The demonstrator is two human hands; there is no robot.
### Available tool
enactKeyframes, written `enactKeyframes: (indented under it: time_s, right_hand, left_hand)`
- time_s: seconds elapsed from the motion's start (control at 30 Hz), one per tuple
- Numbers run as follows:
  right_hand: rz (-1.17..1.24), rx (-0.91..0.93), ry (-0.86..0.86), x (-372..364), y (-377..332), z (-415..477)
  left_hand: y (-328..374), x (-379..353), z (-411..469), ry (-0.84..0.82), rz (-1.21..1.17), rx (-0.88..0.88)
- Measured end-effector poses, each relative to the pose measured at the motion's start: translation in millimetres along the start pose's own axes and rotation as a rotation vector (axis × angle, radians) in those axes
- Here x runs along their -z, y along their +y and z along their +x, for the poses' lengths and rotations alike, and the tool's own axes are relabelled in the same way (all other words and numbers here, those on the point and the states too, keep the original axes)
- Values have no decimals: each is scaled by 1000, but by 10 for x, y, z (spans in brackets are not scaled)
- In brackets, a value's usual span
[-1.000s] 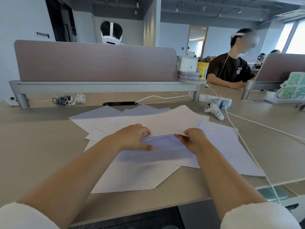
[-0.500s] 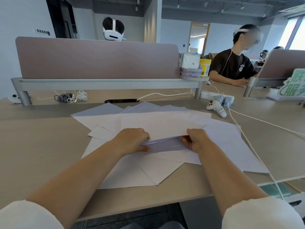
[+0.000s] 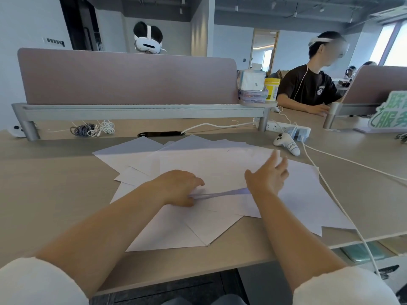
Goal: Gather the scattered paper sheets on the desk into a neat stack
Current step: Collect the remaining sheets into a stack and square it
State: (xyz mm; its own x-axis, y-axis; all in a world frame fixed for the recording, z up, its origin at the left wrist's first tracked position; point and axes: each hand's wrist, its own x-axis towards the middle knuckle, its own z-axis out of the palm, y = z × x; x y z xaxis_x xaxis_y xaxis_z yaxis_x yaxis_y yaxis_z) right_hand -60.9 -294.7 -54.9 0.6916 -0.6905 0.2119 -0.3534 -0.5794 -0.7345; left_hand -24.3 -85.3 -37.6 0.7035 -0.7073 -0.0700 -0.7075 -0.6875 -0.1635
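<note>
Head view: one fanned pile of paper sheets (image 3: 220,164), their exact number hidden by overlap, lies on the surface (image 3: 55,194) just left of the single white controller (image 3: 286,143). Left grip (image 3: 178,187) still pinches the top sheet's raised near edge; right grip (image 3: 267,176), the other of two, has let go, fingers now spread.

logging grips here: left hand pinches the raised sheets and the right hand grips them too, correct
Not quite. In the head view the left hand does pinch the raised sheets, but the right hand is open, fingers spread, gripping nothing.
</note>
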Motion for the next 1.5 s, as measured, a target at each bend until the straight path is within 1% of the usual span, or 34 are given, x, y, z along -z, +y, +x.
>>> enactKeyframes:
  time_s: [0.03, 0.07, 0.1, 0.13, 0.17, 0.23, 0.27, 0.33, 0.47, 0.57, 0.73, 0.8, 0.87, 0.9, 0.93, 0.97, 1.0, 1.03, 1.07, 1.1, 1.13, 1.17, 1.2, 1.23, 1.3, 1.33, 1.4, 1.5]
  right_hand:
    - [-26, 161, -16, -7, -4, -20]
    - [-1, 322, -86, -30, -8, -36]
    - [28, 461, -205, -46, -33, -67]
    - [23, 556, -350, -63, -61, -102]
    - [-30, 617, -478, -80, -89, -133]
    - [-172, 658, -638, -104, -139, -148]
    - [-225, 651, -680, -121, -148, -137]
    - [-301, 642, -690, -148, -139, -98]
    - [-402, 726, -558, -147, -118, -78]
    - [-402, 720, -480, -178, -96, -85]
    - [-441, 762, -306, -159, -127, -65]
    - [-436, 737, -253, -65, -126, -24]
    - [-505, 704, -214, 66, -113, 41]
    - [-539, 700, -167, 138, -112, 58]
    - [-554, 712, -88, 216, -106, 56]
    - [-506, 773, 45, 279, -94, 52]
    - [-456, 845, 200, 340, -59, 67]
    - [-383, 877, 319, 407, -46, 53]
    - [-349, 892, 390, 467, 10, 42]
    - [-366, 886, 432, 527, 78, 35]
    - [-418, 878, 429, 596, 157, 13]
    - [-494, 850, 378, 661, 232, -1]
    - [-591, 793, 266, 740, 306, -17]
    - [-682, 724, 113, 783, 397, -32]
    - [-743, 583, -169, 808, 580, -42]
    - [-747, 537, -245, 810, 645, -66]
    - [-754, 502, -280, 812, 702, -103]
    - [-724, 506, -277, 860, 709, -124]
  left_hand:
    - [8, -1, -4, 5, 4, 0]
    - [9, 1, -10, 13, -4, 5]
    - [5, 5, -15, 23, -18, 13]
    - [-4, 12, -15, 37, -31, 19]
    - [-17, 18, -14, 48, -41, 23]
    - [-43, 21, -8, 63, -46, 28]
    - [-52, 13, -5, 65, -43, 30]
    - [-56, -9, 3, 71, -41, 29]
    - [-93, -23, -18, 95, -66, 11]
    - [-50, -40, -34, 101, -24, 17]
    - [41, 107, 92, 227, 105, 180]
    - [43, 208, 105, 271, 100, 202]
    - [67, 278, 90, 327, 81, 205]
    - [92, 297, 97, 368, 72, 208]
    - [131, 313, 102, 417, 67, 213]
    - [165, 321, 117, 472, 49, 212]
    - [201, 321, 151, 553, 13, 178]
    - [209, 306, 188, 647, -17, 120]
    - [247, 305, 212, 707, -37, 61]
    - [287, 290, 245, 734, -48, 10]
    - [345, 270, 270, 698, -61, -22]
    - [397, 234, 290, 650, -95, -42]
    - [455, 195, 302, 566, -129, -60]
    - [510, 154, 321, 463, -124, -83]
    - [622, 110, 316, 319, -8, -166]
    - [663, 98, 308, 271, 51, -200]
    - [690, 82, 299, 218, 64, -215]
    - [697, 98, 271, 109, -23, -204]
